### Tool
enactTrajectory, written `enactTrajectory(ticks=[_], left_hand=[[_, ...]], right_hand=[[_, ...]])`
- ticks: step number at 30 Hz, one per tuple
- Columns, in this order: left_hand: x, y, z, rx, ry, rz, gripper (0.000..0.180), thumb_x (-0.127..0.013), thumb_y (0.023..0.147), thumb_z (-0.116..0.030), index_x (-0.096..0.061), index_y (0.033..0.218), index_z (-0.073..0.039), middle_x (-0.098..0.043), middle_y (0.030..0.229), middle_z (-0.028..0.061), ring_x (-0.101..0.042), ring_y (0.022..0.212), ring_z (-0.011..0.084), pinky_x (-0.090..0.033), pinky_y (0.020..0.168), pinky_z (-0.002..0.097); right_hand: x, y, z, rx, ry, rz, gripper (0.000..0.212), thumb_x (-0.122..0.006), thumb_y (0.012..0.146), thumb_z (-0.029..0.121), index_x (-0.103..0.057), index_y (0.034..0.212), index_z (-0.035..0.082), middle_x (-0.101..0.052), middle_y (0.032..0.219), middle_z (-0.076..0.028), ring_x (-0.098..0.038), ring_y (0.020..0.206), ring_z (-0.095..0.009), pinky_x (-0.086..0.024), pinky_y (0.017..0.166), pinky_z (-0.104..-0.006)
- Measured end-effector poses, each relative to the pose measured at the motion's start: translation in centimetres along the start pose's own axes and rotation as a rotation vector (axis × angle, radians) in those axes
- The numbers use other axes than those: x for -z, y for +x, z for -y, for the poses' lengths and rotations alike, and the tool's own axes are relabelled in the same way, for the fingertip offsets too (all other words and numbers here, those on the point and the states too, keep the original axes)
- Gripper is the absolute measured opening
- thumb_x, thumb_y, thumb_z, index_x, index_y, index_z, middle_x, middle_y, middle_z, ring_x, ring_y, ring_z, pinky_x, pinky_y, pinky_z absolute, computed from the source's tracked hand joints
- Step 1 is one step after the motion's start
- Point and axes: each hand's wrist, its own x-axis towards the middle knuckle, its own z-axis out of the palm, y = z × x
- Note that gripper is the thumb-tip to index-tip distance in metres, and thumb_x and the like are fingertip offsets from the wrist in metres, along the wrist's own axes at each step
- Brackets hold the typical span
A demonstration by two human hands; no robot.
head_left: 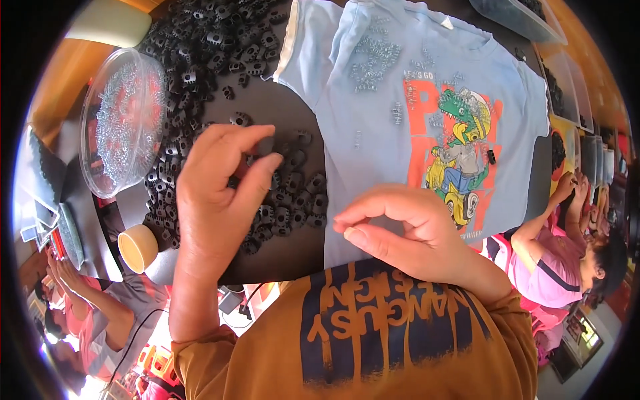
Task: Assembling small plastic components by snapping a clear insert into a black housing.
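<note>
Raised over the dark table, my left hand [217, 177] pinches a small dark piece [267, 145] between thumb and forefinger; it looks like one of the black clip pieces. Several such toothed black plastic clip pieces [287, 200] lie loose beneath and beside this hand. My right hand [413, 233] is over the lower edge of a light blue T-shirt [360, 153], its thumb and forefinger tips nearly together. Whatever those tips hold, if anything, is too small to make out. Small metal springs [375, 60] lie scattered on the shirt, and a single black clip [492, 157] rests on its print.
A clear round tub [90, 143] full of springs stands at the left, near a tan round container [138, 248]. A large heap of black clip pieces [213, 40] covers the far left. Clear plastic bins [520, 20] stand far right. Other people [547, 267] sit on both sides.
</note>
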Motion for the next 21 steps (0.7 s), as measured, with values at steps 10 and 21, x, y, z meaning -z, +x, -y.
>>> enactTrajectory(ticks=[10,21], left_hand=[[-1.5,-4.1,-2.6,-0.332,-0.026,0.11,0.044,-0.073,0.064,0.001,-0.065,0.107,0.0,-0.064,0.089,0.011,-0.061,0.072,0.0256,-0.047,0.062,0.0342],[-4.0,-5.7,-2.3,-0.276,-0.19,0.077,0.036,-0.073,0.06,0.004,-0.06,0.093,-0.002,-0.064,0.082,0.0087,-0.061,0.065,0.0257,-0.046,0.06,0.0353]], right_hand=[[-1.0,-0.7,-0.5,-0.005,0.157,-0.154,0.022,-0.067,0.085,0.002,-0.062,0.106,-0.003,-0.065,0.1,-0.01,-0.061,0.088,-0.016,-0.048,0.077,-0.0277],[-0.2,-1.0,-1.6,0.115,0.055,-0.053,0.025,-0.074,0.08,0.006,-0.063,0.101,-0.001,-0.064,0.091,-0.008,-0.061,0.081,-0.018,-0.047,0.069,-0.0283]])
